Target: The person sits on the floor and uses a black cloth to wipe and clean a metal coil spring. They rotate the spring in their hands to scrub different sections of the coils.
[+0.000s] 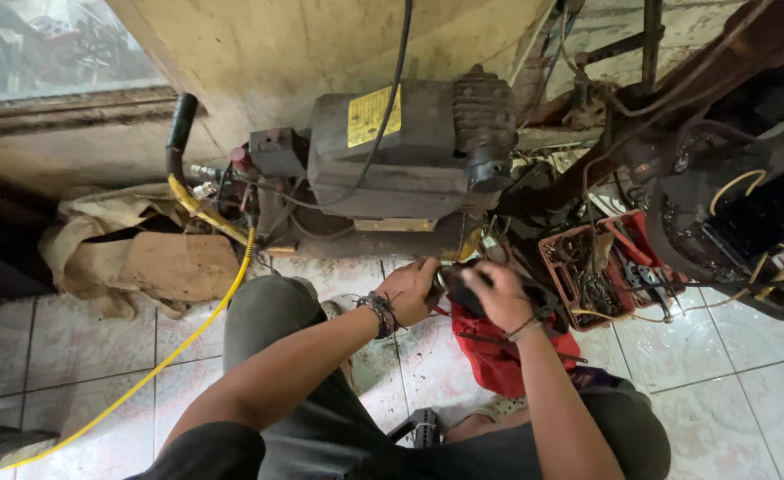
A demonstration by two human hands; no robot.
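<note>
Both the left hand (412,289) and right hand (499,295) curl their fingers around a small dark part (460,289), held just in front of the grimy air compressor (392,164). Beneath it lies a red rag (499,356) on stained white floor tiles (99,356). A yellow hose (188,333) trails left of the compressor, a red crate of parts (601,267) sits right, crumpled sacking (134,253) farther left.

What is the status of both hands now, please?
Left hand and right hand both grip a small dark metal part. Red cloth underneath. Grimy dark compressor close ahead.

Dim, uneven light came from the window (50,44) (upper left, washed out); right of it lay deep shadow, with edges bowed by wide-angle distortion.
</note>
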